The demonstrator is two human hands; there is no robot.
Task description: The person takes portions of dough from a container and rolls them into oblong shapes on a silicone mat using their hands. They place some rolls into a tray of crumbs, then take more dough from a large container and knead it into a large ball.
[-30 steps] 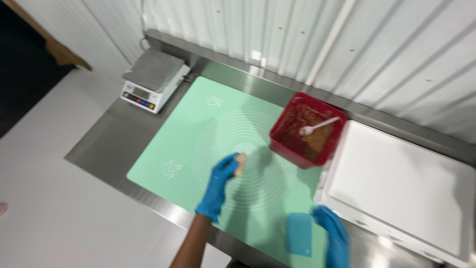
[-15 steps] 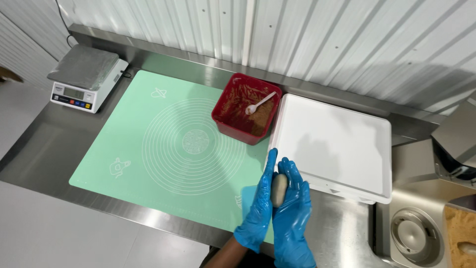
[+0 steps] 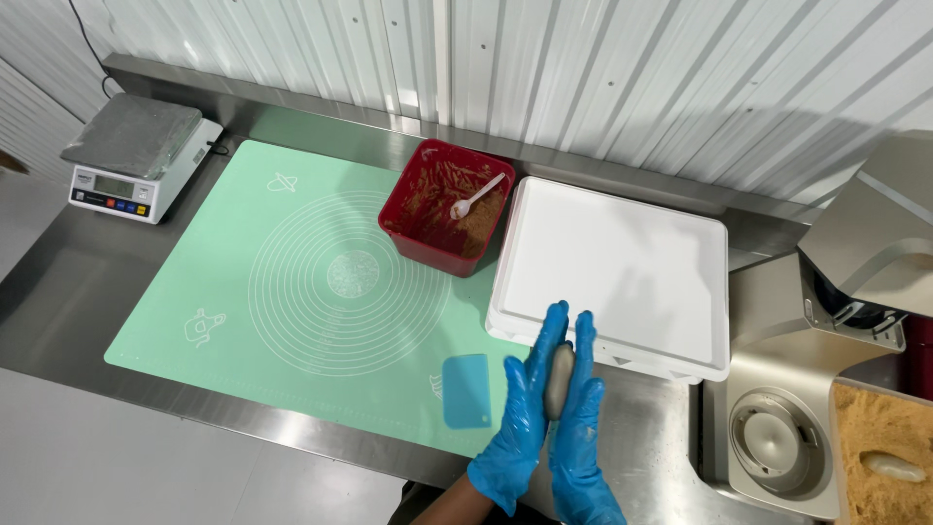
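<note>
Both hands wear blue gloves and are pressed palm to palm around a pale piece of dough (image 3: pixel 559 377). My left hand (image 3: pixel 517 418) is on the left of it, my right hand (image 3: pixel 583 428) on the right. They hover over the front edge of the steel counter, just before the white lidded box (image 3: pixel 622 272). A blue plastic scraper (image 3: pixel 466 391) lies on the mint green silicone mat (image 3: pixel 292 282) just left of my left hand. Behind it, a red tub (image 3: pixel 408 219) holds brown filling and a white spoon (image 3: pixel 478 197).
A digital kitchen scale (image 3: pixel 136 156) stands at the far left of the counter. At the right is a beige machine (image 3: pixel 836 369) and a tray of brown crumbs (image 3: pixel 880 452) with a shaped piece in it. A corrugated metal wall (image 3: pixel 583 78) runs behind.
The view swung left to right. One second ago my left hand held the dough alone over the mat; both hands now press it between the palms near the white box.
</note>
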